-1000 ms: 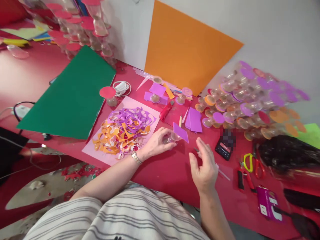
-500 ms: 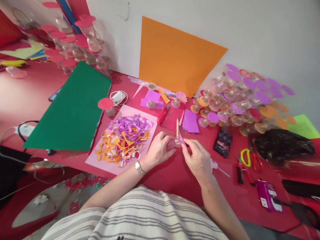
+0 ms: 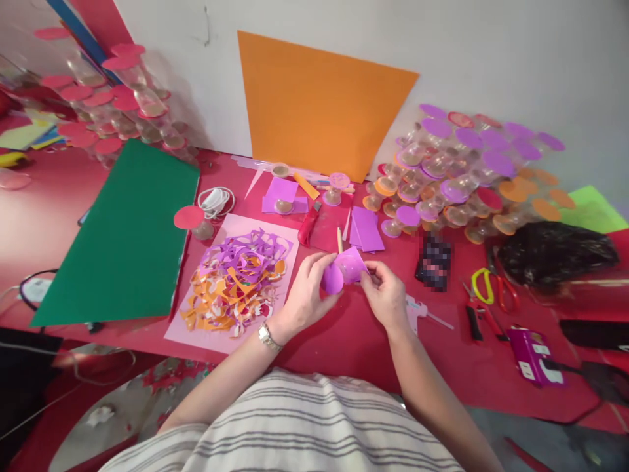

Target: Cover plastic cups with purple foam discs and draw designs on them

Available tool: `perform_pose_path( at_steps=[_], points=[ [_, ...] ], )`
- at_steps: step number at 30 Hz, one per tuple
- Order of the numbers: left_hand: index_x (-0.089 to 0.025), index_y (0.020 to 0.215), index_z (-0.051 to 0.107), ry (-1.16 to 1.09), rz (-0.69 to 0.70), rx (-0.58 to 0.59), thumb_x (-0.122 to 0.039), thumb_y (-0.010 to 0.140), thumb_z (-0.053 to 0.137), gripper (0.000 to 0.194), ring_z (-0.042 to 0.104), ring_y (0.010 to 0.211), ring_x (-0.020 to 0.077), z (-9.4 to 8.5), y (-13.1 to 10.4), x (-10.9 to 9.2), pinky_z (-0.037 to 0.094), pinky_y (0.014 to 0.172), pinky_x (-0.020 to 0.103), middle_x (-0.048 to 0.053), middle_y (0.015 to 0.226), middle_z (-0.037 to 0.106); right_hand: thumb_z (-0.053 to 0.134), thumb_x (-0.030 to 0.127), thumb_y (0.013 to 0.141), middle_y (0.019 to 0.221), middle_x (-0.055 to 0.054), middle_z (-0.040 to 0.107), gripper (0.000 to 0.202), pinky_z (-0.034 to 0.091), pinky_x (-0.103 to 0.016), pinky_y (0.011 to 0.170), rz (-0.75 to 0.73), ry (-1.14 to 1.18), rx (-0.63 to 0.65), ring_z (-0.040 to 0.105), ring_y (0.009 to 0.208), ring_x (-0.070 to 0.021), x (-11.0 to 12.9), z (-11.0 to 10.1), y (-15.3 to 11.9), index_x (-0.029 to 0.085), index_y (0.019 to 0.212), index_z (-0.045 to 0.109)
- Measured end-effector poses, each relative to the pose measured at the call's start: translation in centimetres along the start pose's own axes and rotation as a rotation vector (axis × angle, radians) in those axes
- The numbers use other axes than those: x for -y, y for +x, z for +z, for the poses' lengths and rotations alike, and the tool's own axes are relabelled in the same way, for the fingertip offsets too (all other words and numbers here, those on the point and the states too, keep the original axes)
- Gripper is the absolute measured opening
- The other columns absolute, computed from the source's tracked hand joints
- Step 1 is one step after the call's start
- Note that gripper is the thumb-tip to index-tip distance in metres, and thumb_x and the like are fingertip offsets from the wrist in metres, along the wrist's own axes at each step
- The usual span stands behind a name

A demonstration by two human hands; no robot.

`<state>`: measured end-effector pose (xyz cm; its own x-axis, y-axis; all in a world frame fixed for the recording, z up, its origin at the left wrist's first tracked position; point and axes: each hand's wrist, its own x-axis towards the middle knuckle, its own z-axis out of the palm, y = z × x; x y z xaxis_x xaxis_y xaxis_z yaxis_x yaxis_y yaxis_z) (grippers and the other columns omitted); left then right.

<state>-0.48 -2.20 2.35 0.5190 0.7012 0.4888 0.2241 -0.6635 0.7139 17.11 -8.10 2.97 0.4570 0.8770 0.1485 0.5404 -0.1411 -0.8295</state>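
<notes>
My left hand (image 3: 308, 288) is closed round an hourglass-shaped clear plastic piece, mostly hidden by its fingers. A round purple paper disc (image 3: 333, 279) covers the end facing me. At its right lies a purple paper square (image 3: 350, 263), against the plastic as far as I can see. My right hand (image 3: 386, 294) pinches the square's right edge between thumb and fingers. Just beyond the square a pencil (image 3: 339, 240) shows its upper part. A stack of purple paper pieces (image 3: 366, 229) lies beyond my right hand.
Paper scraps (image 3: 240, 278) heap on a pink sheet (image 3: 183, 331) at left. A green board (image 3: 122, 242) lies farther left. Disc-capped plastic pieces (image 3: 457, 190) crowd the back right. Right of my hand are a glue gun (image 3: 417, 309), pliers (image 3: 482, 286) and a purple box (image 3: 533, 356).
The purple square has turned to show its flat face, and the purple disc has come into sight. My view has shifted, so the table items sit differently in the picture.
</notes>
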Motion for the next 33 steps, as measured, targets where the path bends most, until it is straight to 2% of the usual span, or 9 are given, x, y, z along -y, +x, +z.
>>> perform_pose_path(
  at_steps=[7, 12, 17, 20, 22, 25, 29, 33],
  points=[
    [-0.019, 0.145, 0.03, 0.205, 0.067, 0.022, -0.004, 0.08, 0.051, 0.07, 0.055, 0.117, 0.0272, -0.3, 0.0, -0.3, 0.049, 0.099, 0.044, 0.016, 0.127, 0.053, 0.062, 0.049, 0.08, 0.07, -0.001, 0.068, 0.028, 0.051, -0.028, 0.061, 0.135, 0.215, -0.008, 0.063, 0.062, -0.0159, 0.4, 1.1, -0.6, 0.021, 0.08, 0.06],
    [-0.019, 0.145, 0.03, 0.26, 0.085, 0.039, -0.002, 0.08, 0.051, 0.07, 0.054, 0.118, 0.0269, -0.8, 0.3, -0.9, 0.049, 0.101, 0.044, 0.016, 0.128, 0.051, 0.063, 0.058, 0.078, 0.072, -0.002, 0.069, 0.038, 0.057, -0.032, 0.065, 0.227, 0.412, 0.05, 0.066, 0.065, -0.0171, -0.2, 2.6, -0.9, 0.021, 0.083, 0.061],
    [-0.021, 0.14, 0.04, 0.335, -0.042, 0.099, -0.001, 0.074, 0.053, 0.069, 0.051, 0.123, 0.0278, -2.1, 2.4, 0.2, 0.048, 0.103, 0.044, 0.014, 0.13, 0.046, 0.061, 0.066, 0.076, 0.1, -0.009, 0.073, 0.055, 0.061, -0.037, 0.075, 0.281, 0.58, 0.143, 0.072, 0.083, -0.0204, -0.9, 3.8, -1.8, 0.021, 0.107, 0.062],
    [-0.02, 0.14, 0.04, 0.4, -0.067, 0.147, -0.001, 0.073, 0.053, 0.071, 0.052, 0.121, 0.0278, -2.4, 4.4, 1.6, 0.047, 0.104, 0.045, 0.014, 0.129, 0.047, 0.064, 0.061, 0.078, 0.109, -0.01, 0.073, 0.05, 0.059, -0.038, 0.085, 0.29, 0.608, 0.182, 0.072, 0.093, -0.0209, -1.1, 3.5, -2.8, 0.023, 0.111, 0.062],
    [-0.019, 0.141, 0.04, 0.44, -0.053, 0.183, 0.0, 0.073, 0.052, 0.071, 0.052, 0.119, 0.0278, -1.9, 5.6, 2.5, 0.048, 0.103, 0.045, 0.015, 0.129, 0.046, 0.066, 0.054, 0.08, 0.105, -0.009, 0.074, 0.04, 0.057, -0.037, 0.09, 0.286, 0.605, 0.215, 0.071, 0.096, -0.0208, -1.2, 2.9, -3.4, 0.023, 0.106, 0.066],
    [-0.017, 0.14, 0.041, 0.49, -0.035, 0.239, 0.001, 0.075, 0.049, 0.068, 0.052, 0.119, 0.0275, -0.5, 6.8, 3.5, 0.047, 0.103, 0.045, 0.016, 0.128, 0.047, 0.065, 0.046, 0.083, 0.098, -0.007, 0.076, 0.029, 0.057, -0.036, 0.088, 0.275, 0.585, 0.258, 0.071, 0.094, -0.0207, -1.3, 1.8, -4.1, 0.024, 0.101, 0.069],
    [-0.015, 0.137, 0.044, 0.52, -0.061, 0.266, 0.003, 0.078, 0.047, 0.062, 0.052, 0.119, 0.0286, 1.3, 7.6, 4.4, 0.047, 0.102, 0.048, 0.019, 0.126, 0.05, 0.058, 0.041, 0.088, 0.101, -0.007, 0.075, 0.027, 0.058, -0.034, 0.085, 0.23, 0.459, 0.289, 0.071, 0.095, -0.021, -1.7, 0.5, -4.1, 0.023, 0.105, 0.068],
    [-0.017, 0.139, 0.04, 0.494, -0.057, 0.279, 0.001, 0.079, 0.045, 0.062, 0.052, 0.12, 0.0287, 2.0, 8.0, 4.7, 0.048, 0.1, 0.048, 0.019, 0.129, 0.048, 0.055, 0.04, 0.089, 0.102, -0.007, 0.076, 0.027, 0.059, -0.035, 0.083, 0.191, 0.389, 0.315, 0.072, 0.094, -0.0216, -1.8, -0.1, -3.9, 0.023, 0.105, 0.067]
  ],
)
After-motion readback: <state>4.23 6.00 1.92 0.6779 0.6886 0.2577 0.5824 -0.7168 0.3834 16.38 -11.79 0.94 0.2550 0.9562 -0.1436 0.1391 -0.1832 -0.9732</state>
